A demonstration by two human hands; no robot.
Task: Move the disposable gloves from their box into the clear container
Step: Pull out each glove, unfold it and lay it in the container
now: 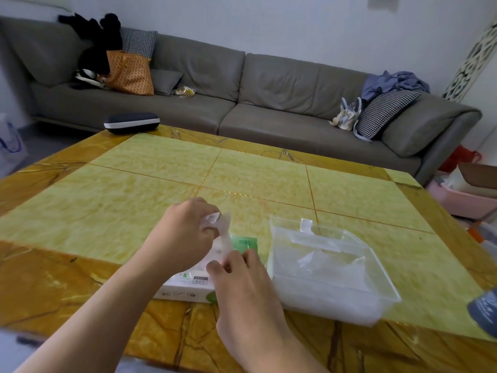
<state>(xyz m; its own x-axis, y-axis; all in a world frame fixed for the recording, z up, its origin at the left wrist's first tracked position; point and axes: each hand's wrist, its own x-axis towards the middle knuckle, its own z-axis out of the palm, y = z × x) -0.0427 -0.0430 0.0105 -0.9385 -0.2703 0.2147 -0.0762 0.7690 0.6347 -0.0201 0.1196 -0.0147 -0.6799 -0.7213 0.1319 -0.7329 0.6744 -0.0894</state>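
Observation:
A white and green glove box (188, 285) lies on the yellow table (161, 189) near the front, mostly hidden under my hands. My left hand (185, 235) grips the crumpled top of a thin translucent disposable glove (224, 235) that stretches up out of the box. My right hand (242, 281) pinches the lower part of the same glove just above the box. To the right of the box stands the clear container (330, 297), with several see-through gloves lying inside it.
A dark case with a white stripe (131, 122) sits at the table's far left corner. A grey sofa (242, 90) with cushions, bags and clothes runs behind the table. A grey object (484, 313) pokes in at the right edge.

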